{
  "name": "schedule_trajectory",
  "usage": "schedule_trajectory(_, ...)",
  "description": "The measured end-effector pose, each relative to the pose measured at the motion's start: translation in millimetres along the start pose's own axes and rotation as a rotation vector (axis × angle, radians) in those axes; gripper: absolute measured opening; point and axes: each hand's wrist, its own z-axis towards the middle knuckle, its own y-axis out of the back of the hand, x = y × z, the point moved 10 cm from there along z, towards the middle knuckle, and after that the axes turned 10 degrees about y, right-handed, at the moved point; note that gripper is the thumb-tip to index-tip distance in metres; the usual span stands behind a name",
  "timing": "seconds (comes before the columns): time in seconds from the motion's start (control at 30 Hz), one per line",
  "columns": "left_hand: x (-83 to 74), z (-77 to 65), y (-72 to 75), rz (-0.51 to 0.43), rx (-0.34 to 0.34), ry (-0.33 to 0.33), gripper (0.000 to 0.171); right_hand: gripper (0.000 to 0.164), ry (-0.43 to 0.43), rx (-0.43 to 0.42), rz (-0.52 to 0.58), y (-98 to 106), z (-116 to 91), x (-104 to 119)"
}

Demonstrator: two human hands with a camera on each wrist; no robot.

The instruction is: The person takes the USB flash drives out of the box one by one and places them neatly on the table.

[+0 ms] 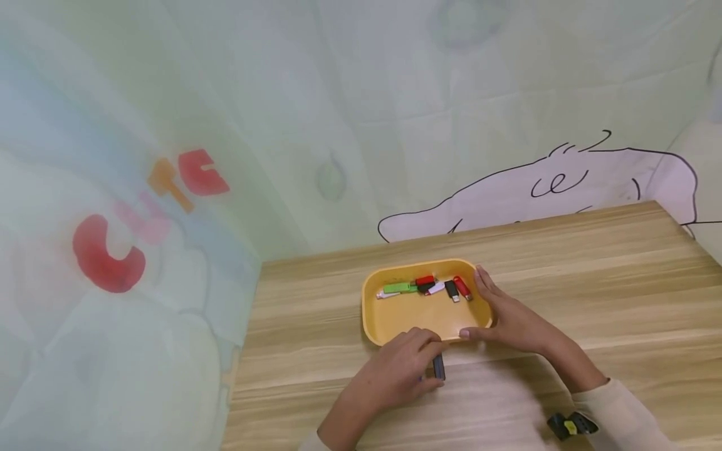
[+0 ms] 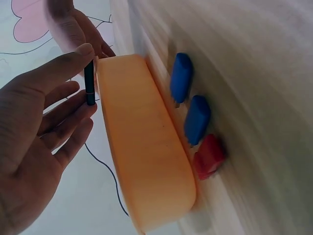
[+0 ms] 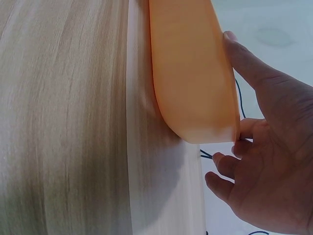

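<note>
Thumb and fingers of my left hand pinch a dark USB stick just over the near rim of a yellow plastic tray. In the left wrist view that dark stick stands upright between thumb and fingertips. My right hand grips the tray's right end, thumb at the near rim and fingers at the far right corner. Several USB sticks lie inside along the far wall, among them a green one, a black one and a red one.
On the wooden table before the tray lie two blue sticks and a red one, which my left hand hides from the head view. A black and yellow band shows by my right sleeve. A printed curtain hangs behind the table.
</note>
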Motion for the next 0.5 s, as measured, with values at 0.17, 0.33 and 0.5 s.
schedule_trajectory(0.17, -0.7, -5.8, -6.5, -0.001, 0.014, 0.001, 0.055, 0.12, 0.004, 0.003, 0.005, 0.1, -0.7, 0.8)
schedule_trajectory(0.33, 1.2, -9.5, -14.4, -0.012, 0.033, 0.016, 0.054, 0.119, 0.006, 0.009, 0.005, 0.0, -1.5, 1.2)
schedule_trajectory(0.5, 4.0, -12.5, -24.9, -0.048, 0.074, 0.041, 0.051, 0.119, 0.004, 0.01, 0.005, 0.3, -1.6, 1.4)
